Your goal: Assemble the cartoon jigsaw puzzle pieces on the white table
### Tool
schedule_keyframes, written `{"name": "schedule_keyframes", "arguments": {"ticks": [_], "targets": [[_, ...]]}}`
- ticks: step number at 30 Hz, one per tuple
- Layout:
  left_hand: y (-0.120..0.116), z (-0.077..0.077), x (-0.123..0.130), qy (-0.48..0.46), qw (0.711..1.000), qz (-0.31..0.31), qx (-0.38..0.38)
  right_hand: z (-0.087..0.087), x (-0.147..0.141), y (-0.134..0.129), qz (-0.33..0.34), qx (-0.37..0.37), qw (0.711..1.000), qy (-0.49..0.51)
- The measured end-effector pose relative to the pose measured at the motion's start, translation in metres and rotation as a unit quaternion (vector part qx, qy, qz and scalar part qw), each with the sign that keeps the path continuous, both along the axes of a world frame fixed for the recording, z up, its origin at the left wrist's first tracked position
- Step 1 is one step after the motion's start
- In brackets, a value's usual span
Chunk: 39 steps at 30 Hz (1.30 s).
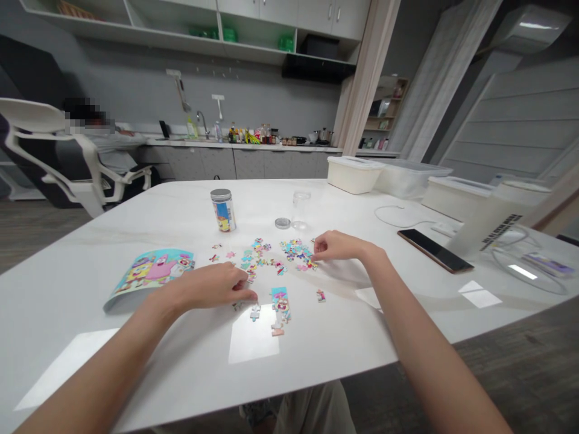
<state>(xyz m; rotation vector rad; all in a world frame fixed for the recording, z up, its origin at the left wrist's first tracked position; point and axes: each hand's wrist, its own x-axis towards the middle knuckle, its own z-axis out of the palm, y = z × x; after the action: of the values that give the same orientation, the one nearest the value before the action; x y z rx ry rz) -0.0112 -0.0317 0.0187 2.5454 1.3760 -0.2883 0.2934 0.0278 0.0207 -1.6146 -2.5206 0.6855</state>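
Observation:
My left hand [219,286] rests low over the table, its fingers curled beside a few jigsaw pieces [251,275]. Whatever lies under those fingers is hidden. A pale loose piece [255,311] lies just below its thumb. At the right edge of a colourful pile of jigsaw pieces [295,250], my right hand [335,246] has its fingers bent down together; anything in them is too small to make out. Between my hands and nearer to me lies a small joined section of puzzle [281,304]. A single piece [321,295] sits to its right.
A curled cartoon picture sheet [156,269] lies left. Behind the pieces stand a lidded puzzle jar [223,211], a clear jar [301,211] and its lid [283,223]. A phone [434,250], tumbler [493,217] and storage boxes [355,175] occupy the right. A person [113,144] sits back left.

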Motion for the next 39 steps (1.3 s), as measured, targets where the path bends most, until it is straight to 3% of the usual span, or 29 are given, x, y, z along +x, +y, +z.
{"name": "schedule_keyframes", "arguments": {"ticks": [8,15,25,33,39], "targets": [[0.002,0.003,-0.005,0.004,1.000,0.023,0.003,-0.002,-0.002,-0.002,0.010,-0.038,0.999,0.014],[0.017,-0.001,-0.026,0.039,0.995,0.038,0.078,0.000,0.001,-0.004,0.007,-0.052,0.999,-0.011],[0.030,0.008,-0.058,0.106,0.972,0.174,0.121,-0.003,-0.005,-0.004,0.026,-0.065,0.998,-0.002],[0.027,0.006,-0.051,0.105,0.972,0.160,0.136,-0.004,-0.003,0.002,0.055,-0.010,0.998,0.037],[0.028,0.005,-0.057,0.111,0.964,0.179,0.164,-0.012,0.003,0.012,0.030,0.047,0.997,0.048]]}}
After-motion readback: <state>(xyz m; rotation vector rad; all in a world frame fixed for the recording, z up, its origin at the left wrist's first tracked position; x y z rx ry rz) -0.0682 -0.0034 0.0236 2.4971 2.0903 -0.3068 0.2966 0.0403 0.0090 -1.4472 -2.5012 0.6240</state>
